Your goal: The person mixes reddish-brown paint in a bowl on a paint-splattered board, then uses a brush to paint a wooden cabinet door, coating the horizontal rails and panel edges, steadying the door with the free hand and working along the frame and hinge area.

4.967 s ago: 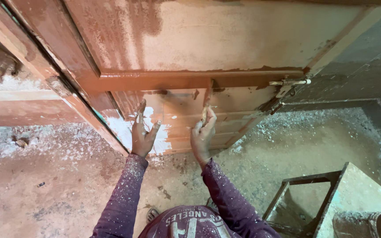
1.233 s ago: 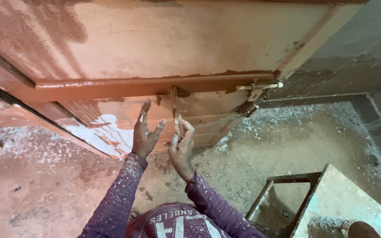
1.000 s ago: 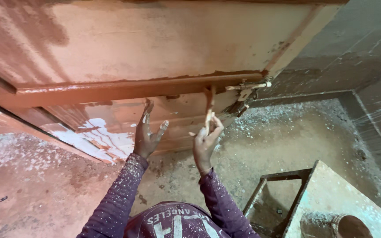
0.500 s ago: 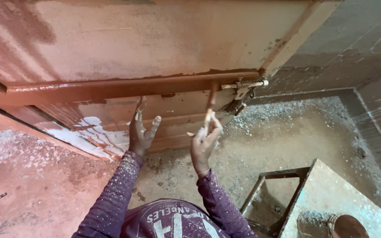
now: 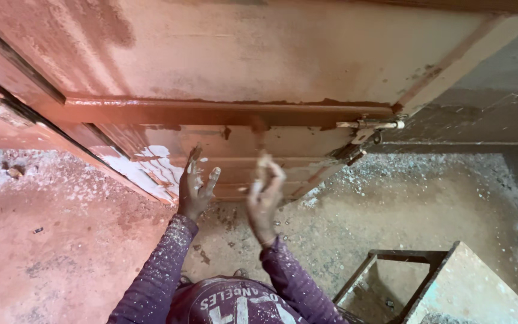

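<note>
Left hand: the person's left hand (image 5: 196, 191) is spreading open, fingers splayed, pressing flat against the lower panel of the reddish-brown painted metal door (image 5: 259, 54).
Right hand: the right hand (image 5: 265, 198) is closing around the handle of a thin paint-coated brush (image 5: 260, 144), which is standing nearly upright with its tip meeting the door just under the crossbar.
Brush: it is blurring in the frame, so I cannot tell its bristles apart from the wet paint around them.
Crossbar: a glossy red-brown horizontal rail (image 5: 211, 112) is running across the door above both hands, looking wetter and darker than the panel above it.
White patch: a smear of pale, unpainted filler (image 5: 151, 168) is showing on the lower panel just left of the left hand.
Latch: a paint-flecked metal bolt latch (image 5: 370, 126) is sticking out at the door's right edge, well apart from the brush.
Sleeves: purple speckled sleeves (image 5: 160, 273) are reaching up from the bottom of the frame.
Floor: a dusty, reddish concrete floor (image 5: 49, 240) scattered with white flecks is lying below the door.
Stool: a paint-spattered wooden stool (image 5: 445, 288) is sitting at the lower right, away from both hands.
</note>
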`<state>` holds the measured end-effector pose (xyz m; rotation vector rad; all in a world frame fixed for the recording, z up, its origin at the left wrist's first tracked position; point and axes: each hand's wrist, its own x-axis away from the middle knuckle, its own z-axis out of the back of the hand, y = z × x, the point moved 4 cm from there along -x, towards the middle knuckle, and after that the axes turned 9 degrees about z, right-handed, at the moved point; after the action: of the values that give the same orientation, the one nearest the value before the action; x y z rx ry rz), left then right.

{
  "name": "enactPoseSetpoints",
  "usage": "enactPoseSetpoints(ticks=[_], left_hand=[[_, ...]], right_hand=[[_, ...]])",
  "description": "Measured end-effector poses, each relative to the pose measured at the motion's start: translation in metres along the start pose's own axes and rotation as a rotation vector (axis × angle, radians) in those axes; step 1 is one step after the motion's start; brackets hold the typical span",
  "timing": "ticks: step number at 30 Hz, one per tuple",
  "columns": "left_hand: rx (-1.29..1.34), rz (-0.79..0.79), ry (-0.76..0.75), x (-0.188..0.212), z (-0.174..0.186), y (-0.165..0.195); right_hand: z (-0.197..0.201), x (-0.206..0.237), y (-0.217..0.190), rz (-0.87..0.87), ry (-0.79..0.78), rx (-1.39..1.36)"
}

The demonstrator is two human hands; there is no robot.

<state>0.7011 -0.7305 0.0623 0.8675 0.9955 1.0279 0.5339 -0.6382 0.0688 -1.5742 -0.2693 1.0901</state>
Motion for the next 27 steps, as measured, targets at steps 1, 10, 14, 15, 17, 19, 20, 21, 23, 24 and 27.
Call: enactPoseSetpoints(ticks=[1,10,14,15,17,19,20,21,23,24,27], left_hand=[[0.008,0.013,0.002,0.002,0.002,-0.003],[-0.054,0.04,-0.064,0.006,0.002,-0.008],[0.018,0.05,-0.076,-0.002,0.011,-0.002],[0.077,0.087,-0.078,-0.003,0.014,-0.003],[0.046,0.001,-0.033,-0.003,0.021,0.0],[0.045,-0.018,-0.011,0.0,0.027,-0.001],[0.06,0.001,-0.015,0.001,0.029,-0.002],[0.076,0.018,-0.017,0.001,0.031,-0.004],[0.062,-0.018,0.012,0.003,0.035,-0.004],[0.054,-0.035,0.023,0.005,0.037,-0.004],[-0.018,-0.023,0.058,0.001,0.046,-0.007]], right_hand=[[0.009,-0.003,0.002,-0.018,0.079,0.017],[-0.045,0.013,0.0,-0.135,-0.182,0.085],[-0.044,0.015,-0.027,0.149,-0.186,0.024],[-0.036,0.011,-0.025,0.034,-0.119,-0.025],[-0.022,0.004,-0.025,-0.032,0.006,-0.069],[-0.013,-0.001,-0.029,0.057,0.123,-0.056],[-0.016,-0.001,-0.028,0.021,0.123,-0.052],[-0.022,-0.001,-0.027,-0.013,0.123,-0.049],[-0.04,0.005,-0.025,-0.072,0.051,-0.06],[-0.057,0.009,-0.025,-0.096,-0.016,-0.075],[-0.089,0.022,-0.026,-0.165,-0.266,0.034]])
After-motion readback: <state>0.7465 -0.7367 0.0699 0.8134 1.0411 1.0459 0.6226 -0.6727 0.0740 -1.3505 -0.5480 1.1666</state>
